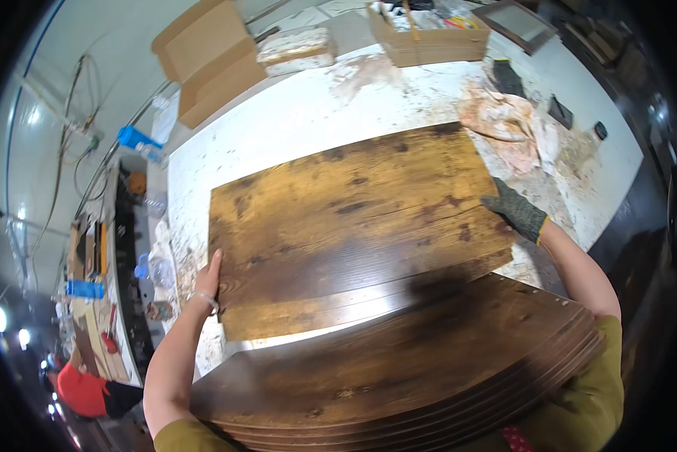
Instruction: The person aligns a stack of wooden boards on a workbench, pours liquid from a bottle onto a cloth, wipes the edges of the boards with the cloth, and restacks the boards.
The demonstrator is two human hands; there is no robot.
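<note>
A brown wood-grain board (346,218) lies over the white table, tilted slightly in the view. My bare left hand (209,280), with a band at the wrist, grips its left edge, thumb on top and the other fingers hidden. At the right edge my right hand (521,211), in a dark grey-green glove, holds it, the fingers partly out of sight. Part of another wood-grain edge (497,262) shows below the board's lower right corner. Closest to my body is a stack of darker wood-grain boards (414,354), several thick.
A stained cloth (508,124), a dark glove (507,77) and small black items lie at the right of the table (278,143). Farther back stand an open cardboard box (210,68) and a filled carton (436,47). A person in red (82,390) is at the lower left.
</note>
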